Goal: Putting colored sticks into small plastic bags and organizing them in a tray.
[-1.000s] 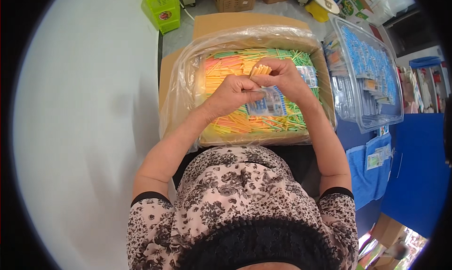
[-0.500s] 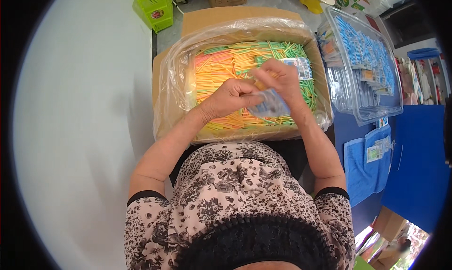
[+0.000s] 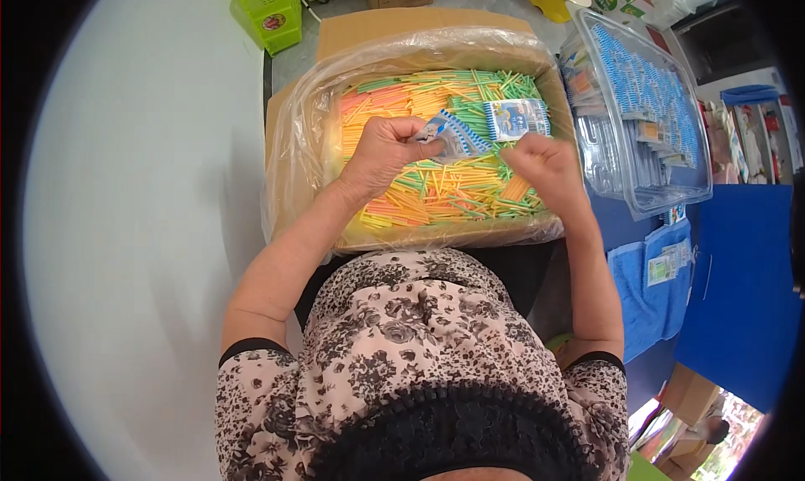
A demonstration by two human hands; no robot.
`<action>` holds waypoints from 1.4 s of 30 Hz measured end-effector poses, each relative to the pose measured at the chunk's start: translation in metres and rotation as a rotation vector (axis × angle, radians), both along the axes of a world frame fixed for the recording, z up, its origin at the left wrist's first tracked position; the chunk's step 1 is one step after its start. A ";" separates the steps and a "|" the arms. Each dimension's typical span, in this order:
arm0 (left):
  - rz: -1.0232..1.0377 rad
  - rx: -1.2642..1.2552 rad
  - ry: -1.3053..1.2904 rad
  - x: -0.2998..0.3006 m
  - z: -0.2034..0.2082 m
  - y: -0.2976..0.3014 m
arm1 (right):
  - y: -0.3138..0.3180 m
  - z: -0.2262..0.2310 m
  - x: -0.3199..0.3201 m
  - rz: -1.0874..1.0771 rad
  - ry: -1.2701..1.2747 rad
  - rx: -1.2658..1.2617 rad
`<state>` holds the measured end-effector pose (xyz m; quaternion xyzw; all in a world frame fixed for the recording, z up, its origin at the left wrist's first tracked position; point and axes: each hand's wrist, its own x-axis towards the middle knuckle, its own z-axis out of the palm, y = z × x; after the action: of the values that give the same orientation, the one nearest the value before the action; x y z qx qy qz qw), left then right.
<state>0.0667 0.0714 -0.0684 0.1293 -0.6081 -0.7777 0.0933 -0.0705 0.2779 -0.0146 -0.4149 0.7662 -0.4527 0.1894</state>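
A small clear plastic packet [image 3: 459,139] with blue striped edges is pinched between the thumb and fingers of my left hand [image 3: 379,156]. It hangs over the sticks, slanting toward the right. My right hand [image 3: 549,169] is closed in a fist just right of the packet, apart from it. A little bunch of orange sticks [image 3: 515,187] pokes out below that fist. Beneath both hands, thin straw-like sticks [image 3: 394,104] in pink, orange, yellow and green fill a plastic-lined cardboard box [image 3: 335,41]. A blue-and-white printed packet [image 3: 516,120] lies on the green sticks.
To the right, a clear plastic bin [image 3: 631,179] holds many blue-striped packets. A blue cloth [image 3: 650,292] with a few packets on it lies nearer me. A white wall or panel [image 3: 151,229] runs along the left. A green crate [image 3: 272,15] stands at the far left.
My hands have drawn apart. The right moved right and down, away from the packet, while the left moved slightly left and up with it. The printed packet is now fully uncovered.
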 end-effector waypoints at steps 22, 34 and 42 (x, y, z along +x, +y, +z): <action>0.065 -0.465 -0.054 -0.008 -0.014 0.000 | -0.014 -0.001 -0.009 -0.093 -0.379 -0.076; -0.088 -0.858 0.084 -0.101 0.004 0.036 | 0.055 -0.006 -0.011 -0.426 -0.528 -0.261; 0.352 -1.348 0.617 -0.123 -0.008 0.053 | 0.073 -0.019 0.000 -0.473 -0.446 -0.298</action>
<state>-0.0565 0.1247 -0.0762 -0.0837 -0.8683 -0.2124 0.4404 -0.0707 0.3510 -0.0337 -0.1402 0.7063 -0.6703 0.1793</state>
